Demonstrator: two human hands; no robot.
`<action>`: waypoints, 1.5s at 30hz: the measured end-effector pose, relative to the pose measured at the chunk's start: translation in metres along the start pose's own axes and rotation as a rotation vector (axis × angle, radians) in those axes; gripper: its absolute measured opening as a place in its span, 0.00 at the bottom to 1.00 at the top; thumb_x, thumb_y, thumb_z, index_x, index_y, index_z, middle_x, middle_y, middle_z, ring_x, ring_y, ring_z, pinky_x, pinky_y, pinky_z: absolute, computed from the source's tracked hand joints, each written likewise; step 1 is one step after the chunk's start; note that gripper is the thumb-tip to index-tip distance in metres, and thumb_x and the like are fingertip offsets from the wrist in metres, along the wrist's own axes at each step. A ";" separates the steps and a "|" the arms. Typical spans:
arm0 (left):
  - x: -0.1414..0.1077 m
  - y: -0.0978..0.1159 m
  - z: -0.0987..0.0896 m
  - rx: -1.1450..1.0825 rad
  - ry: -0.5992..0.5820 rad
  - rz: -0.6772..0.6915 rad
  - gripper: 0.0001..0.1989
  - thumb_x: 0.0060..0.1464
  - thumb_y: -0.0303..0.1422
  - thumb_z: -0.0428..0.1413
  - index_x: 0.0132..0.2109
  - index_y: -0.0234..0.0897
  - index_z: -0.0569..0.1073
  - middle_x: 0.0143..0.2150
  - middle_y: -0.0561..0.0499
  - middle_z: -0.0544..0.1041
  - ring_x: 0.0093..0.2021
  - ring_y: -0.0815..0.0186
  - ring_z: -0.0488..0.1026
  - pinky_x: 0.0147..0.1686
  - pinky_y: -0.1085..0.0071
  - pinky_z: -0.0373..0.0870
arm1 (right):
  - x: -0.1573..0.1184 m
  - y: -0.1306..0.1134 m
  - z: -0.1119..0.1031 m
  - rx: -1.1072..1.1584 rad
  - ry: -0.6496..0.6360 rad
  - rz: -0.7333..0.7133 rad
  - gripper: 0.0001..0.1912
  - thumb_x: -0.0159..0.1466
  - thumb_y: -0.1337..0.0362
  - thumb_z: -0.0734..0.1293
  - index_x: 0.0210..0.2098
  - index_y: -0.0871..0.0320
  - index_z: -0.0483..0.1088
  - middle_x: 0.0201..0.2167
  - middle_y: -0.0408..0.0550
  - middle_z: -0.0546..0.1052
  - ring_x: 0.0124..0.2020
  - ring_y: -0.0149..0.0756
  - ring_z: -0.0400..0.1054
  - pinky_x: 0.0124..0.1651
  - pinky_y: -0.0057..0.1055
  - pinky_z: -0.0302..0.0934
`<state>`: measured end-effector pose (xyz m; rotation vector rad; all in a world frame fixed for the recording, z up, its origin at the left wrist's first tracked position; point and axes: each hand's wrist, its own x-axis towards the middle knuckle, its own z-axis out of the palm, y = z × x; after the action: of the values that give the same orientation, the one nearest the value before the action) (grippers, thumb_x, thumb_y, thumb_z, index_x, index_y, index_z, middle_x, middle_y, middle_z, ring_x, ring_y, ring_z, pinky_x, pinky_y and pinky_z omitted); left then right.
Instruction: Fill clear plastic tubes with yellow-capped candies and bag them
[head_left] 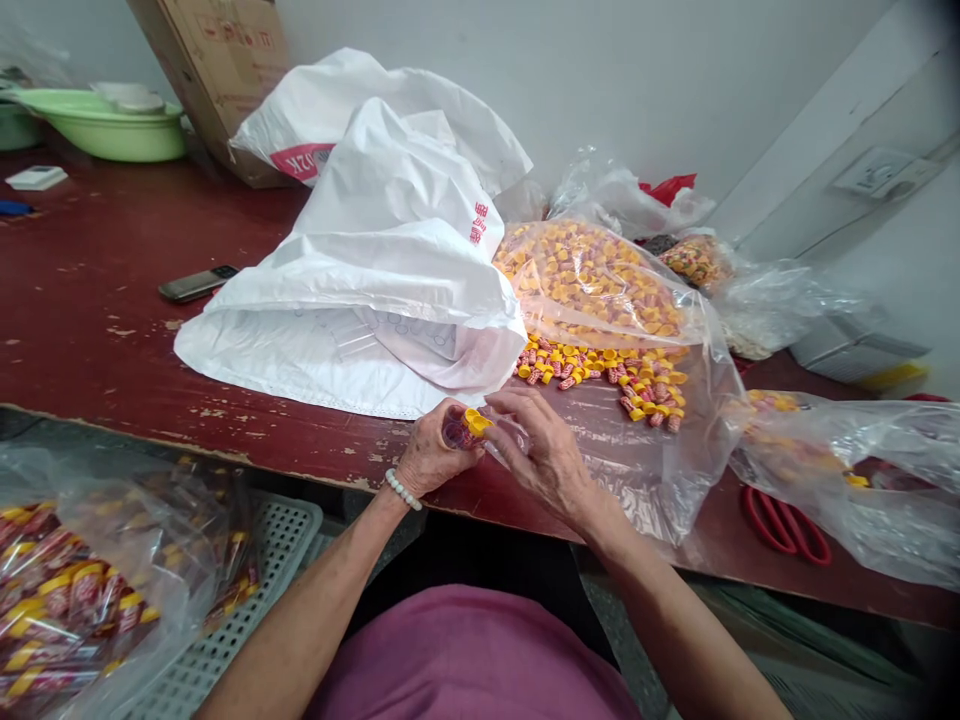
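Observation:
Near the table's front edge, my left hand (436,450), wearing a pale bead bracelet, is closed around what looks like a clear plastic tube (455,433). A yellow cap-like piece (477,422) shows at its upper end. My right hand (544,448) is beside it, thumb and fingers apart, the thumb tip at the yellow piece's edge. Behind my right hand, many small yellow-capped pieces with red-and-white patterned bodies (652,390) spill from a clear plastic bag (600,280). A white woven sack (360,270) lies in front of my hands, its mouth towards me, with clear tubes (352,335) inside.
At lower left, a grey perforated crate (225,600) holds a clear bag of yellow-capped tubes (67,600). Red-handled scissors (786,525) lie at right beside another plastic bag (862,440). A phone (197,284), green basin (120,130) and cardboard box (217,80) are at left.

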<state>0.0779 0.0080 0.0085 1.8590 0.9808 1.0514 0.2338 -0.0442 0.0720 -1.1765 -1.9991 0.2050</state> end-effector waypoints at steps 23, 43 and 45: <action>0.003 0.000 0.003 -0.025 0.063 -0.089 0.19 0.36 0.28 0.62 0.38 0.35 0.66 0.33 0.53 0.74 0.31 0.69 0.72 0.31 0.74 0.70 | 0.019 0.140 -0.004 -0.630 -0.167 0.655 0.19 0.64 0.58 0.59 0.52 0.57 0.66 0.46 0.56 0.73 0.46 0.45 0.66 0.46 0.37 0.59; -0.001 0.000 0.001 0.114 0.013 -0.014 0.15 0.38 0.29 0.60 0.35 0.38 0.64 0.28 0.57 0.69 0.27 0.70 0.65 0.28 0.74 0.62 | 0.019 -0.002 0.018 -0.009 -0.012 -0.004 0.16 0.63 0.71 0.58 0.51 0.56 0.64 0.46 0.52 0.68 0.47 0.37 0.64 0.48 0.35 0.63; -0.001 0.001 0.001 0.099 0.001 -0.025 0.15 0.38 0.30 0.60 0.34 0.38 0.63 0.26 0.59 0.67 0.25 0.71 0.64 0.27 0.75 0.62 | 0.018 0.000 0.018 -0.029 0.040 0.019 0.17 0.61 0.74 0.57 0.48 0.56 0.66 0.46 0.52 0.67 0.47 0.37 0.64 0.48 0.35 0.62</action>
<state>0.0784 0.0067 0.0088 1.9209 1.0715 1.0047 0.2169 -0.0258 0.0700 -1.2099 -1.9624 0.1610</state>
